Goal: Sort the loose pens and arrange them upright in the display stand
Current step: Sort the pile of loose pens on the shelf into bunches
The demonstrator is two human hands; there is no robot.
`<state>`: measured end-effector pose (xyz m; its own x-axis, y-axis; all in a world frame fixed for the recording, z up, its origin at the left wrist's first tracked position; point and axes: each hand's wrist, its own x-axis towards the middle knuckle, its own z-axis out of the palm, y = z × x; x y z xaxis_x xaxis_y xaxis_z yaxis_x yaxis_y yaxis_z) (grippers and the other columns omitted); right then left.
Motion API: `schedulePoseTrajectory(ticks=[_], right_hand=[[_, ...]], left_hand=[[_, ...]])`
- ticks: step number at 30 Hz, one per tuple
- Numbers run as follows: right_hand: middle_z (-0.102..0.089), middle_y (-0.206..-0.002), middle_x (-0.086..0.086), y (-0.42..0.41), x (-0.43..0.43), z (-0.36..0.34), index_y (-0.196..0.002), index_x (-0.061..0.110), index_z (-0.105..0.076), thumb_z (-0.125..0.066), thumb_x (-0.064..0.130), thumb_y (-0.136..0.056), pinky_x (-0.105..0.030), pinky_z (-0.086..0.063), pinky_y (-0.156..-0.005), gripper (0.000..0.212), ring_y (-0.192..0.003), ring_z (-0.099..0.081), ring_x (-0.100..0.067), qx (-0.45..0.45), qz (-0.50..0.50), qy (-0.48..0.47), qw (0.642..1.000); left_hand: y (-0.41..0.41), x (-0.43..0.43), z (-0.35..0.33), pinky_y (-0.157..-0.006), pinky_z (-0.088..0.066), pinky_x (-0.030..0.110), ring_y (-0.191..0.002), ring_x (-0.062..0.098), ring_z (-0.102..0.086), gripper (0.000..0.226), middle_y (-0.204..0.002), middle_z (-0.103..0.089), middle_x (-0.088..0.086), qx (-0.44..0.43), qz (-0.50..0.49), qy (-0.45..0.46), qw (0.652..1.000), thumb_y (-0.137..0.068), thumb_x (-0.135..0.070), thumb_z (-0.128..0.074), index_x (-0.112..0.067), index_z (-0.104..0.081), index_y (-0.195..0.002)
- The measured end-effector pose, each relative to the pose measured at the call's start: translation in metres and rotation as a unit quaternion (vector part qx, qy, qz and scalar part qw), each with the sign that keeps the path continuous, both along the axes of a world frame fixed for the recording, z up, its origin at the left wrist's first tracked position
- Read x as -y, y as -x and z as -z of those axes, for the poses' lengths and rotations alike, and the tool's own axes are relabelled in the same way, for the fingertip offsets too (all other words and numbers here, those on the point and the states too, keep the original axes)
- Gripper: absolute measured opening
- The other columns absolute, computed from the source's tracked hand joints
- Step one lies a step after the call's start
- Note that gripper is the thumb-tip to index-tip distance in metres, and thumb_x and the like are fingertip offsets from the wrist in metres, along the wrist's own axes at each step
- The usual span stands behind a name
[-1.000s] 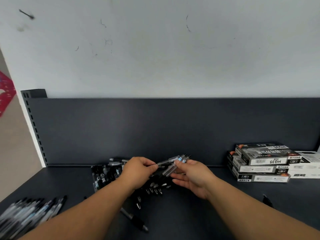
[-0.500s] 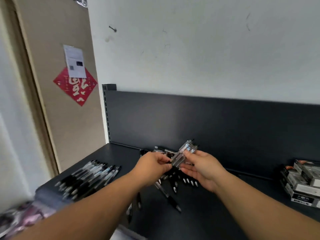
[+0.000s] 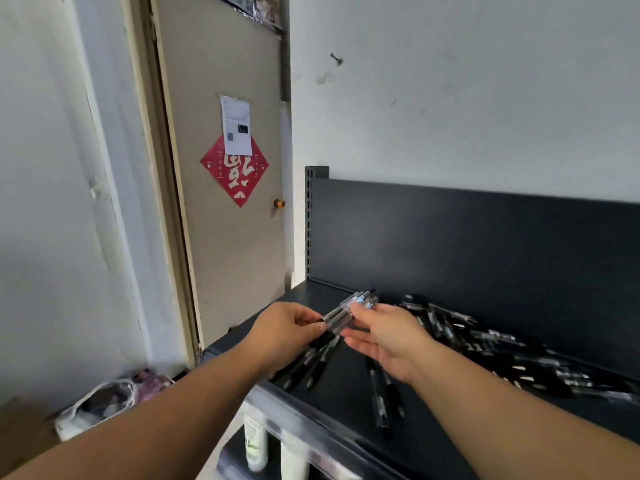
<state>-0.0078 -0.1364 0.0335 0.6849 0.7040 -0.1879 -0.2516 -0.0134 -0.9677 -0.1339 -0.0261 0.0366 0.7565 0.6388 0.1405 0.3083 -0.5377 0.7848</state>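
A: Item: pen bundle [image 3: 347, 309]?
B: Above shelf [image 3: 346, 396]. Left hand [image 3: 287, 329] fingers pinch its lower end; right hand [image 3: 389, 339] fingers grip the upper.
A: Loose pens [image 3: 491, 341]?
B: Heaped on shelf, right.

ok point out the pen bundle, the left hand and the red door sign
pen bundle [image 3: 338, 315], head view, clear barrels at mid-bundle
left hand [image 3: 284, 332], head view, back of the hand
red door sign [image 3: 239, 183], head view, red lower half

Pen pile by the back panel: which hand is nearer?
Right. The right hand is just left of the pen pile; the left hand is farther left. Both hold a pen bundle.
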Motion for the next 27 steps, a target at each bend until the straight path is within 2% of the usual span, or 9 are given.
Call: schedulePoseTrajectory(ticks=[3, 7, 10, 13, 15, 18, 21, 24, 27], right_hand=[[-0.070, -0.088, -0.009, 0.008, -0.030, 0.006, -0.097, 0.008, -0.062, -0.061, 0.018, -0.094, -0.023, -0.052, -0.049, 0.011, -0.064, -0.068, -0.016, 0.015, 0.005, 0.027, 1.000], [-0.068, -0.085, -0.010, 0.018, -0.055, 0.012, -0.092, 0.006, -0.061, -0.065, 0.018, -0.092, -0.026, -0.058, -0.055, 0.012, -0.064, -0.067, -0.016, 0.072, 0.015, 0.102, 0.992], [-0.066, -0.080, -0.010, 0.021, -0.065, 0.016, -0.094, 0.002, -0.062, -0.068, 0.022, -0.090, -0.025, -0.056, -0.052, 0.021, -0.062, -0.067, -0.017, 0.119, 0.020, 0.160, 0.980], [-0.065, -0.078, -0.011, 0.022, -0.066, 0.019, -0.087, 0.005, -0.058, -0.070, 0.024, -0.087, -0.032, -0.059, -0.060, 0.022, -0.062, -0.066, -0.018, 0.159, 0.041, 0.208, 0.964], [-0.067, -0.085, -0.013, 0.022, -0.066, 0.022, -0.099, 0.006, -0.054, -0.074, 0.023, -0.084, -0.035, -0.060, -0.061, 0.030, -0.062, -0.066, -0.018, 0.179, 0.060, 0.224, 0.956], [-0.066, -0.093, -0.015, 0.025, -0.063, 0.025, -0.123, 0.009, -0.045, -0.080, 0.021, -0.078, -0.031, -0.057, -0.055, 0.058, -0.060, -0.065, -0.017, 0.195, 0.078, 0.241, 0.948], [-0.067, -0.092, -0.009, 0.027, -0.057, 0.026, -0.113, 0.015, -0.054, -0.084, 0.029, -0.072, -0.037, -0.060, -0.069, 0.052, -0.070, -0.066, -0.018, 0.252, 0.096, 0.278, 0.922], [-0.066, -0.101, -0.001, 0.033, -0.054, 0.028, -0.107, 0.021, -0.063, -0.085, 0.042, -0.065, -0.041, -0.056, -0.085, 0.052, -0.091, -0.066, -0.021, 0.303, 0.100, 0.312, 0.895], [-0.066, -0.101, 0.003, 0.040, -0.055, 0.032, -0.107, 0.022, -0.065, -0.085, 0.037, -0.068, -0.034, -0.053, -0.089, 0.047, -0.094, -0.065, -0.016, 0.322, 0.094, 0.310, 0.890]], left_hand=[[0.010, -0.032, 0.001, -0.060, -0.046, 0.011, -0.070, 0.003, -0.064, 0.015, -0.085, -0.074, -0.005, -0.020, -0.010, -0.028, 0.999, -0.088, -0.030, -0.067, -0.022, -0.074, -0.098], [0.017, -0.067, 0.011, -0.075, -0.050, 0.020, -0.084, 0.008, -0.066, 0.018, -0.094, -0.074, -0.004, -0.065, -0.034, -0.069, 0.995, -0.089, -0.033, -0.065, -0.022, -0.073, -0.101], [0.016, -0.082, 0.018, -0.078, -0.046, 0.019, -0.092, 0.011, -0.066, 0.021, -0.100, -0.073, -0.003, -0.130, -0.020, -0.140, 0.981, -0.089, -0.034, -0.063, -0.021, -0.074, -0.101], [0.012, -0.086, 0.023, -0.077, -0.045, 0.021, -0.095, 0.015, -0.064, 0.025, -0.101, -0.072, 0.000, -0.178, 0.015, -0.214, 0.960, -0.087, -0.037, -0.062, -0.019, -0.073, -0.099], [0.008, -0.090, 0.025, -0.079, -0.045, 0.022, -0.096, 0.015, -0.062, 0.028, -0.103, -0.069, -0.001, -0.182, 0.033, -0.234, 0.955, -0.086, -0.042, -0.063, -0.021, -0.070, -0.102], [0.005, -0.098, 0.028, -0.089, -0.040, 0.022, -0.110, 0.015, -0.054, 0.038, -0.120, -0.056, -0.002, -0.148, 0.042, -0.238, 0.959, -0.083, -0.047, -0.065, -0.027, -0.063, -0.116], [0.003, -0.107, 0.035, -0.107, -0.033, 0.028, -0.129, 0.020, -0.041, 0.058, -0.139, -0.042, 0.003, -0.161, 0.059, -0.205, 0.964, -0.085, -0.049, -0.063, -0.023, -0.049, -0.135], [0.000, -0.111, 0.043, -0.103, -0.039, 0.029, -0.127, 0.021, -0.046, 0.055, -0.137, -0.049, 0.007, -0.181, 0.094, -0.164, 0.965, -0.088, -0.047, -0.060, -0.017, -0.049, -0.133], [-0.002, -0.110, 0.047, -0.092, -0.043, 0.025, -0.113, 0.020, -0.057, 0.047, -0.127, -0.058, 0.006, -0.158, 0.117, -0.147, 0.969, -0.089, -0.045, -0.059, -0.016, -0.055, -0.127]])
